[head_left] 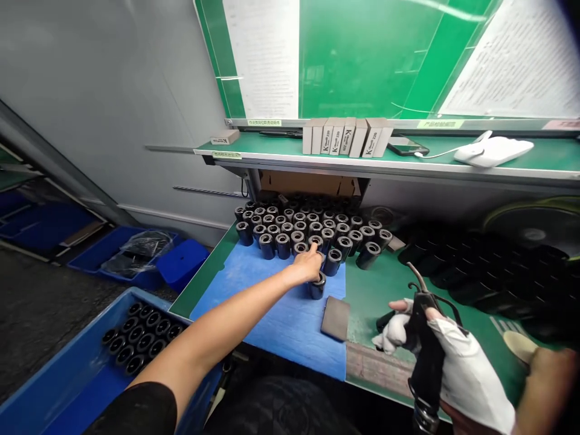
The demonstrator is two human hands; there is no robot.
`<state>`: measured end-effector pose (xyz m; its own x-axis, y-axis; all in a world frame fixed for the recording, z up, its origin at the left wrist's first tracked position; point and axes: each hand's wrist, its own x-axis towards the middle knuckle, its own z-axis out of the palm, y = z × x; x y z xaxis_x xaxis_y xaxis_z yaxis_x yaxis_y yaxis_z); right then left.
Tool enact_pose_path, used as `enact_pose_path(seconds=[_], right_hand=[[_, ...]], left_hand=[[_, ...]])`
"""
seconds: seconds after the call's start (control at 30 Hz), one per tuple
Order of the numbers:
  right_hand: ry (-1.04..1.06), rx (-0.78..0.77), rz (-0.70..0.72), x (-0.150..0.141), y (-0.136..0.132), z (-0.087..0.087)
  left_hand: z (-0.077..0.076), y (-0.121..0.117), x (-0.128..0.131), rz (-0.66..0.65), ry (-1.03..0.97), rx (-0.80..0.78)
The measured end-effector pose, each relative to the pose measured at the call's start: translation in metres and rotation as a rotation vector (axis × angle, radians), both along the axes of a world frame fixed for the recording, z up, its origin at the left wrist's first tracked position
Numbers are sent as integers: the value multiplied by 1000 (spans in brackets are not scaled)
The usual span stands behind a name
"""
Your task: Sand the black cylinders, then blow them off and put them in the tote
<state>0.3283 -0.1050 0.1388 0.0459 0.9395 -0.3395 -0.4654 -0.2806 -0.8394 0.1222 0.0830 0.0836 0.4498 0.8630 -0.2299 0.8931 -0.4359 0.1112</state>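
Note:
My bare left hand (309, 264) reaches among upright black hollow cylinders (333, 260), its fingers closed at one cylinder (316, 241) and the index fingertip on its rim. The other fingers are mostly hidden. Just below the hand stands a separate cylinder (317, 287). Wearing a white glove with bare fingertips, my right hand (453, 356) grips a black air blow gun (426, 329) with a bent thin nozzle. A small dark object beside its curled fingers is unclear. Between the hands, a flat grey-brown block (336, 318) lies at the edge of the blue sheet (267, 314).
Left of the bench stands a blue bin (54, 393) with several black rings or cylinders. A shelf (272, 150) above carries small white boxes (347, 138), a phone (408, 145) and a white device (493, 150). Dark parts fill the right. A blurred bare limb (550, 386) shows at far right.

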Motion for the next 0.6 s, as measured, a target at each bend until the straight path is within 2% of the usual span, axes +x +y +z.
enact_pose_path(seconds=[0.1,0.17,0.23,0.3,0.37,0.43,0.53,0.6], right_hand=[[29,-12,33,5,7,-8],[35,-27,72,7,11,-8],[7,-31,92,3,14,-4],[-59,-24,104,-10,20,0],[-158,-22,159,-38,27,0],[-307,-55,294,-83,37,-3],[-617,-45,558,-182,54,-4],[-833,96,727,-259,63,4]], left_hand=[[-6,-3,0,17,-23,19],[-4,-9,-3,15,-54,44],[6,-21,-16,21,-86,76],[24,-39,-44,25,-186,143],[45,-59,-90,53,-354,252],[63,-76,-150,140,-491,383],[75,-89,-252,395,-488,593],[73,-90,-316,569,-428,696]])
